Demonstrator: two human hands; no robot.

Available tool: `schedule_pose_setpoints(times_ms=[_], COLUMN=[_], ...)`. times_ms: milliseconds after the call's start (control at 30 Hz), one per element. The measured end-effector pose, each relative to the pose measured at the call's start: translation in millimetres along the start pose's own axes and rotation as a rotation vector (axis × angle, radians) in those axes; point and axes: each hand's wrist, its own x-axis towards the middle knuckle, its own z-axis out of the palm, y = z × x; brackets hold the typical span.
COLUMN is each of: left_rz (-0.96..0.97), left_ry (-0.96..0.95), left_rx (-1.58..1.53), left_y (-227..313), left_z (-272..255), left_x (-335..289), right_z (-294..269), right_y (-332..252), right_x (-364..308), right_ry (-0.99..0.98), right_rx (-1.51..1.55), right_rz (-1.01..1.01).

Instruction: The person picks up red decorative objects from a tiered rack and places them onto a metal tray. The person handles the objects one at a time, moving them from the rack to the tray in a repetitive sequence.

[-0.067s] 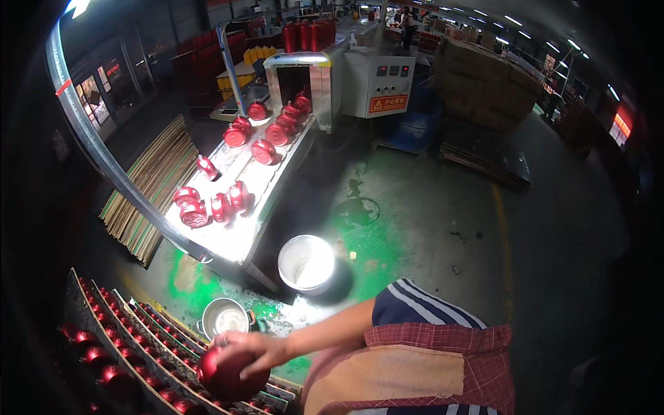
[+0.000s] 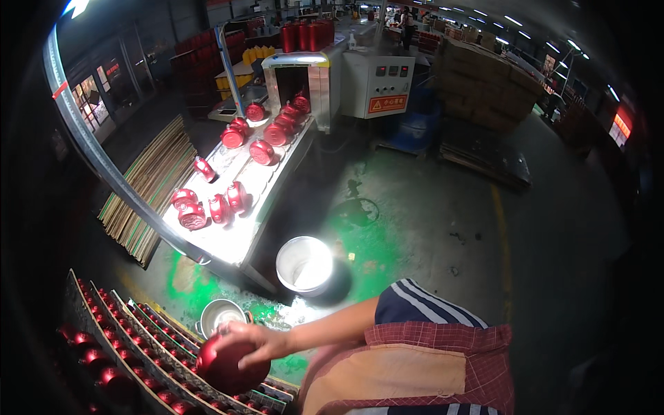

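Observation:
My right hand (image 2: 259, 344) reaches in from the lower right, its fingers spread and curved over the top of a glossy round red bottle (image 2: 228, 366). The bottle is held over the near end of a rack (image 2: 131, 342), whose long dividers separate rows of similar red bottles. At the lower edge a striped sleeve shows, but my left hand is out of sight. A metal pot (image 2: 220, 308) stands just beyond the held bottle, partly covered by it and my hand.
A brightly lit conveyor table (image 2: 228, 242) carries several red bottles, some lying, leading from a metal tunnel (image 2: 301, 62). A white bucket (image 2: 304, 265) stands beside it on the green-stained floor. Stacked boards (image 2: 149, 187) lean at left; a control box (image 2: 377, 86) stands beyond.
The view has shifted very slightly. My right hand stays on the red bottle, and the bottles on the table lie as before.

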Motion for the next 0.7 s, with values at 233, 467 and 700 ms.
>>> schedule_pose_setpoints(times_ms=[233,467,700], left_rz=[-0.198,-0.529,-0.858], left_ry=[-0.487,-0.698,-0.904], left_rx=[-0.301,-0.65,-0.83], left_y=[36.8,30.7,-12.4], left_z=[147.8,251.6,358.1], left_x=[21.4,69.3,136.8], right_z=[-126.9,-229.6,-308.9], right_y=[-8.3,6.9,110.1], right_x=[-33.6,-35.8,-11.2], right_ry=[0.508,0.864,1.003], right_rx=[0.315,0.471,0.919], right_rz=[0.2,0.23,0.445])
